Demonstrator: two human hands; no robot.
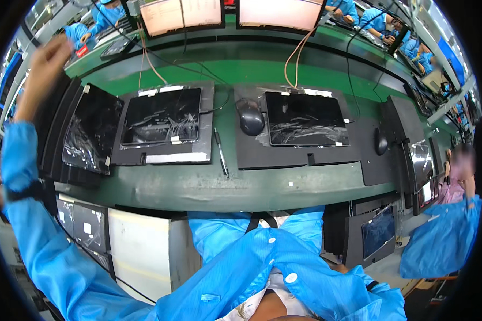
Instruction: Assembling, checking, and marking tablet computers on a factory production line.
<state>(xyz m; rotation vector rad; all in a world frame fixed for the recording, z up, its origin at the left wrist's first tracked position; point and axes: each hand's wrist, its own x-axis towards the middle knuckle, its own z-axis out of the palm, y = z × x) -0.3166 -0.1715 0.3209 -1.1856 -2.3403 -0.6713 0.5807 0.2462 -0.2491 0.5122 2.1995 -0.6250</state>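
My left hand (44, 72) is raised at the upper left, above a stack of dark foam trays. Its fingers look bent but are blurred by motion, and whether they hold anything is unclear. Of my right hand (339, 267) only a small part shows, low beside my lap; its fingers are hidden. A black tablet in clear film (92, 128) leans on the foam stack nearest my left arm. Two more film-covered tablets, a left one (163, 116) and a right one (308, 119), lie on black foam pads, each with a cable at its right edge.
A black mouse (250, 117) rests on the right pad; a second mouse (381, 141) is farther right. Between the pads lies a pen (221, 152). Two monitors (182, 16) stand behind. Another tablet (378, 231) sits lower right. A person in blue (442, 235) is at the right.
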